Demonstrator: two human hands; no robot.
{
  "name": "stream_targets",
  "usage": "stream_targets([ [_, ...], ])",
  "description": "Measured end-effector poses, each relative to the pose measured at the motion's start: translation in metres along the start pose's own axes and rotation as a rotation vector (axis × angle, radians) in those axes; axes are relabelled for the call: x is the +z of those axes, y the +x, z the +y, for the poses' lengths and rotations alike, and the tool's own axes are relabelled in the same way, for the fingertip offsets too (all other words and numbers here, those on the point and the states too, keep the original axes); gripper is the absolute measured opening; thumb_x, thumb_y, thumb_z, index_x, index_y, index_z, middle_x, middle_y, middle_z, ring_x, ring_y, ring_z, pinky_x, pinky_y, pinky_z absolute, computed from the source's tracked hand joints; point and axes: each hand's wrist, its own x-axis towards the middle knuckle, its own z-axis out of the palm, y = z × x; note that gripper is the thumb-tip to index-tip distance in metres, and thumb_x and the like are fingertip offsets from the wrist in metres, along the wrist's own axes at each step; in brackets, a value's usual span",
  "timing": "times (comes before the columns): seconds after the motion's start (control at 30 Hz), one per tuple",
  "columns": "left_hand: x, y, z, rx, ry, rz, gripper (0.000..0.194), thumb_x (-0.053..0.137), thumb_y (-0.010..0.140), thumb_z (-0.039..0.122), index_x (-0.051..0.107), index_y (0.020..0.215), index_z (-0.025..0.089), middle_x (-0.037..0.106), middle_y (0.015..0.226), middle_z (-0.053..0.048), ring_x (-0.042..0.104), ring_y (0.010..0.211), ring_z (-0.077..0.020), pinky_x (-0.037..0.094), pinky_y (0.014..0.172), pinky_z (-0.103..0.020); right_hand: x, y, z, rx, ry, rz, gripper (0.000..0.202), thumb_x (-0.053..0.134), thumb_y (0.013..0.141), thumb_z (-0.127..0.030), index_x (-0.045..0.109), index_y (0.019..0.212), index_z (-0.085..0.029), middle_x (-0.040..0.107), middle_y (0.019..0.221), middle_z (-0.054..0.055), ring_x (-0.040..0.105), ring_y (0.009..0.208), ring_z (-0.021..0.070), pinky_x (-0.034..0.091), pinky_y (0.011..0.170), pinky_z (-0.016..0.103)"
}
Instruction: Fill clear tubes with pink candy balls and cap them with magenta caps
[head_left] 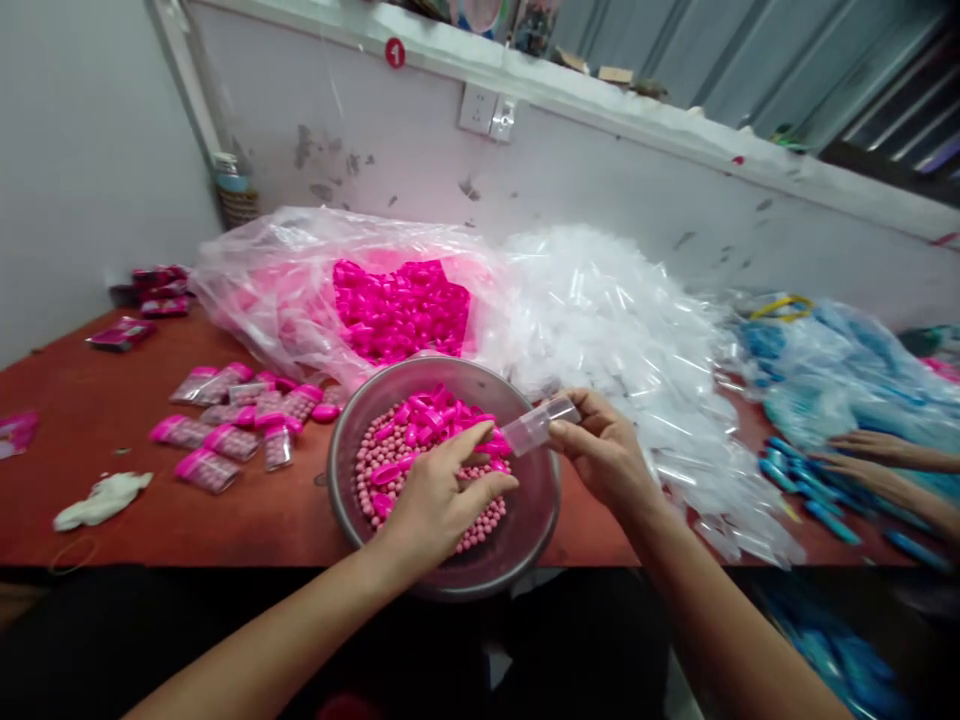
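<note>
My right hand (pixel 604 450) pinches a clear plastic tube (pixel 540 425) by its outer end, tilted over the right rim of a grey metal bowl (pixel 536 510). Over the bowl, my left hand (pixel 442 490) has its thumb and forefinger around a pink cap (pixel 496 444) at the tube's near end. Whether cap and tube are joined, I cannot tell. Inside the bowl lie many small pink beads (pixel 375 450) with loose pink caps (pixel 431 415) on top of them.
Behind the bowl lies an opened plastic bag (pixel 262 270) of pink caps, beside a heap of clear tubes (pixel 615 310). Filled, capped tubes (pixel 210 470) and a white cloth (pixel 101 500) lie left. At right, another person's hands (pixel 885 465) touch blue pieces (pixel 806 480).
</note>
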Motion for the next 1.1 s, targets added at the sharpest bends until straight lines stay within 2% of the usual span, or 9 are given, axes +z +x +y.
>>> stream_targets([
  [0.1,0.000,0.002,-0.002,-0.064,-0.184,0.002,0.036,0.060,0.077,0.032,0.059,0.109,0.015,0.067,0.089,-0.006,0.064,0.079,-0.0185,0.053,0.072,-0.029,0.028,-0.007,-0.015,-0.097,-0.097,-0.167,0.032,0.062,0.076,-0.025,0.050,0.105,-0.025,0.060,0.090,0.001,0.059,0.076,0.0139,0.050,0.067,0.026],
  [0.2,-0.015,-0.002,-0.004,-0.103,-0.228,-0.033,0.021,0.057,0.078,0.030,0.064,0.086,0.012,0.063,0.071,-0.003,0.061,0.067,-0.0145,0.051,0.063,-0.025,0.034,-0.002,-0.024,-0.401,-0.576,-0.398,0.050,0.059,0.079,-0.020,0.041,0.126,-0.025,0.057,0.115,0.007,0.055,0.104,0.0203,0.047,0.086,0.036],
  [0.3,-0.032,-0.006,-0.004,-0.190,-0.214,-0.103,0.020,0.060,0.075,0.029,0.063,0.078,0.010,0.060,0.063,-0.002,0.058,0.057,-0.0117,0.049,0.056,-0.022,0.036,0.004,-0.032,-0.712,-1.030,-0.539,0.045,0.053,0.081,-0.014,0.046,0.125,-0.021,0.052,0.124,0.011,0.047,0.115,0.0231,0.042,0.094,0.041],
  [0.4,-0.043,-0.007,-0.003,-0.269,-0.251,-0.180,0.021,0.061,0.072,0.031,0.062,0.073,0.010,0.059,0.058,-0.002,0.057,0.051,-0.0114,0.049,0.052,-0.023,0.046,0.003,-0.038,-0.851,-1.219,-0.597,0.036,0.052,0.084,-0.019,0.050,0.120,-0.018,0.053,0.124,0.012,0.049,0.113,0.0249,0.044,0.092,0.042],
  [0.57,-0.065,-0.012,-0.004,-0.314,-0.209,-0.201,0.022,0.063,0.068,0.031,0.063,0.067,0.009,0.059,0.051,-0.003,0.056,0.045,-0.0111,0.047,0.047,-0.022,0.047,0.002,-0.030,-0.841,-1.241,-0.714,0.039,0.047,0.087,-0.018,0.044,0.126,-0.017,0.060,0.113,0.011,0.055,0.103,0.0218,0.047,0.089,0.039],
  [0.73,-0.094,-0.003,-0.012,-0.301,-0.108,0.019,0.027,0.065,0.068,0.032,0.067,0.081,0.009,0.065,0.058,-0.005,0.060,0.050,-0.0140,0.050,0.051,-0.025,0.034,0.015,0.002,-0.591,-1.223,-0.643,0.037,0.048,0.085,-0.016,0.044,0.122,-0.014,0.058,0.113,0.013,0.057,0.100,0.0211,0.049,0.082,0.034],
  [0.83,-0.097,0.020,-0.021,-0.138,0.031,0.132,0.034,0.063,0.070,0.033,0.067,0.096,0.011,0.070,0.085,-0.010,0.066,0.076,-0.0212,0.053,0.072,-0.035,0.049,0.015,0.022,-0.508,-1.332,-0.797,0.029,0.042,0.085,-0.010,0.050,0.113,-0.013,0.061,0.100,0.011,0.060,0.084,0.0196,0.050,0.072,0.032],
  [0.93,-0.096,0.035,-0.028,0.043,0.254,0.235,0.047,0.064,0.071,0.032,0.060,0.114,0.014,0.062,0.115,-0.010,0.058,0.106,-0.0248,0.043,0.095,-0.039,0.070,0.014,0.037,-0.509,-1.561,-0.855,0.022,0.041,0.084,-0.008,0.058,0.096,-0.013,0.062,0.091,0.011,0.060,0.076,0.0216,0.047,0.068,0.036],
  [1.1,-0.096,0.024,-0.031,0.144,0.246,0.311,0.035,0.057,0.078,0.029,0.062,0.110,0.015,0.066,0.109,-0.007,0.062,0.099,-0.0195,0.047,0.089,-0.031,0.099,0.018,0.059,-0.614,-1.633,-0.961,0.021,0.041,0.084,-0.007,0.061,0.084,-0.009,0.062,0.081,0.014,0.056,0.081,0.0256,0.043,0.071,0.038],
])
